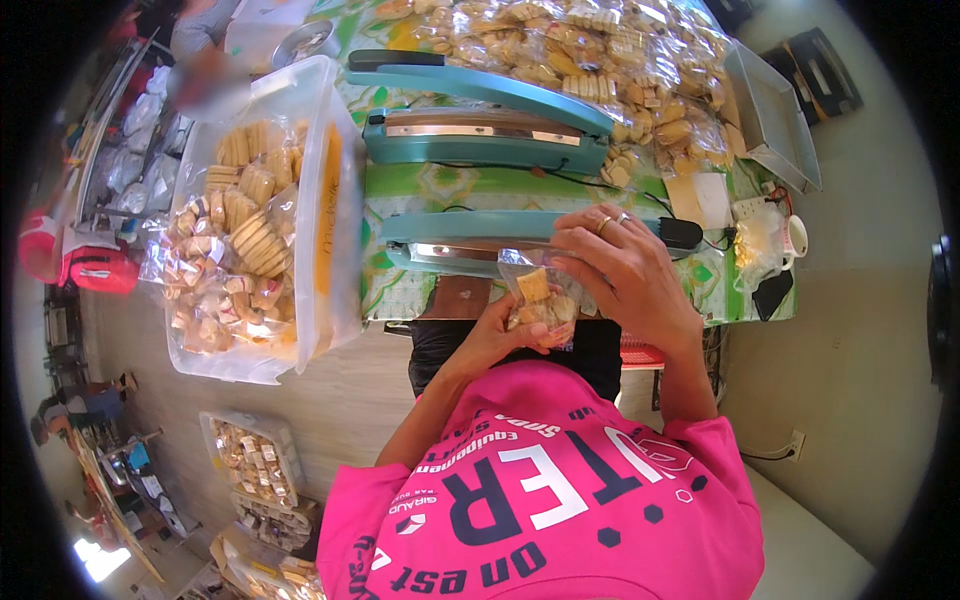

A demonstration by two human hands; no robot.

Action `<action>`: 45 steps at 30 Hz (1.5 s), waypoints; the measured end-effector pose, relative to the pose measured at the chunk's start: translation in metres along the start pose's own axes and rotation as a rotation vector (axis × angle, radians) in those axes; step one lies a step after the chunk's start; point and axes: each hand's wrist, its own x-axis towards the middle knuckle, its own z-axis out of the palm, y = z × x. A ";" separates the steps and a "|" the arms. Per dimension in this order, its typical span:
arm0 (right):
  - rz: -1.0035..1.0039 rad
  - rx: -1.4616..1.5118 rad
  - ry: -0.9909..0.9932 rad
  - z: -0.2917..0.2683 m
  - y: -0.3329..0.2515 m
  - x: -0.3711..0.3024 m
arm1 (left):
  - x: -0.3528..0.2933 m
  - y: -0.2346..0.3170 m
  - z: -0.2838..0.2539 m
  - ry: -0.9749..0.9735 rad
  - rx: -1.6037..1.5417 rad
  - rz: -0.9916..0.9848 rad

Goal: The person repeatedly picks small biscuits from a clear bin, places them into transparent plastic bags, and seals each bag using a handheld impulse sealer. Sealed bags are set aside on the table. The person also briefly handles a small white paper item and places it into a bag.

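My left hand (492,332) is wrapped round the lower part of a small clear plastic bag of biscuits (535,286), held in front of my chest at the table's near edge. Square, golden pieces show through the film. My right hand (622,262) has its bent fingers and thumb at the bag's upper right edge, seemingly pinching the film; the exact contact is partly hidden. Just beyond the bag lies a teal impulse sealer (455,228) with a black-tipped arm, partly covered by my right hand. A second teal sealer (480,125) stands behind it, its arm raised.
At the left, a large translucent bin (350,240) holds many bagged biscuits. A heap of filled bags (590,60) covers the table's far side. A grey tray (775,115), a white cup (795,236) and power cords sit at the right. Crates of bags (255,455) stand on the floor.
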 end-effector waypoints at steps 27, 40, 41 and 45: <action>0.148 -0.403 0.699 -0.125 0.071 0.070 | -0.055 0.074 0.014 0.288 0.453 0.225; 0.183 -0.046 0.185 -0.111 0.016 0.001 | -0.083 0.239 -0.152 0.762 1.607 0.392; 0.163 -0.037 0.185 -0.113 0.011 -0.002 | -0.079 0.238 -0.163 0.724 1.766 0.313; 0.117 0.014 0.135 -0.110 -0.004 -0.011 | -0.082 0.237 -0.176 0.747 1.872 0.102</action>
